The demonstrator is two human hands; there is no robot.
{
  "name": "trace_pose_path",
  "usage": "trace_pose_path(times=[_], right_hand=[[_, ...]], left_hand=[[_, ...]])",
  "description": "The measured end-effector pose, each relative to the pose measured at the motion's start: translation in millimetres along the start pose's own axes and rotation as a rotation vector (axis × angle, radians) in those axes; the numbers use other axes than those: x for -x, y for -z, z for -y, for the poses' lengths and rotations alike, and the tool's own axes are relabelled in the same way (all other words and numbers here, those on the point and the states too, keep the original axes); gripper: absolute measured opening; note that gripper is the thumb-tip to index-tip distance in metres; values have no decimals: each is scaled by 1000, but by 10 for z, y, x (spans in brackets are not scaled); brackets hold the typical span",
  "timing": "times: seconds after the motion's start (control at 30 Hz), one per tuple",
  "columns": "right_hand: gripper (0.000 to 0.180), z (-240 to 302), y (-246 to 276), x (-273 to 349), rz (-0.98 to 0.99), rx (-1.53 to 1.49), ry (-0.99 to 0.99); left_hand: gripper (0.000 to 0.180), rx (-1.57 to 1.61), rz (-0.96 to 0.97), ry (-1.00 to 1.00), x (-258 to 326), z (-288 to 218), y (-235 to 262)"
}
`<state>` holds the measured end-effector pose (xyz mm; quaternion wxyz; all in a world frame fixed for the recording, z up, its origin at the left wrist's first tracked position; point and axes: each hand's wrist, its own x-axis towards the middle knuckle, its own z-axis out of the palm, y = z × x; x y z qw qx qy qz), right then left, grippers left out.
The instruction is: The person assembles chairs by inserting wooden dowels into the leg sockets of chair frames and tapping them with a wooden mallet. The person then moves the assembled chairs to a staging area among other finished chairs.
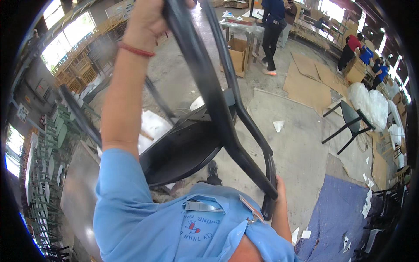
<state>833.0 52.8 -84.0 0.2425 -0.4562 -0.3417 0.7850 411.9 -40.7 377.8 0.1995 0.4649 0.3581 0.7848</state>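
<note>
A black chair (209,89) is tilted up in front of my body, its rounded seat (185,159) hanging in the middle. My left hand (150,19) is raised high, closed around one of the chair's long black bars near the top edge; part of its fingers is hidden behind the bar. Low on the right, my right hand (280,190) grips the opposite end of the frame, where two bars come close together. Most of its fingers are hidden behind the frame.
Another black chair (350,122) stands at the right beside plastic-wrapped bundles (371,105). Cardboard sheets (307,83) and a blue mat (334,218) cover parts of the floor. Farther off are a worktable with a cardboard box (238,56) and several people. Stacked chair frames (43,174) line the left.
</note>
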Motion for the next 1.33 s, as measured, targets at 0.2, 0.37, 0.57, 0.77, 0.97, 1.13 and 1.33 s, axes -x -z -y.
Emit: trace_pose_path(times=[0.2, 0.37, 0.57, 0.77, 0.97, 1.13, 1.33], right_hand=[[63, 49, -148, -1404, -168, 320, -177], [60, 38, 143, -1473, -269, 341, -339], [49, 30, 529, -1472, -344, 459, -519], [34, 382, 947, -1913, -37, 996, -544], [34, 905, 889, -2970, -77, 851, -572], [42, 1189, 399, -3652, 87, 945, -435], [49, 923, -151, -3740, 177, 953, -429]], left_hand=[[12, -88, 30, 108, -706, 1658, 861], [20, -450, -27, 223, -688, 2920, 1678], [23, -378, -62, 398, 216, 4099, 1872], [30, -518, 75, 504, 1122, 4329, 1213], [36, -634, 0, 471, 1372, 4500, 1123], [50, -827, -152, 574, 1539, 4206, 1038], [51, -980, -391, 981, 2474, 3758, 1394]])
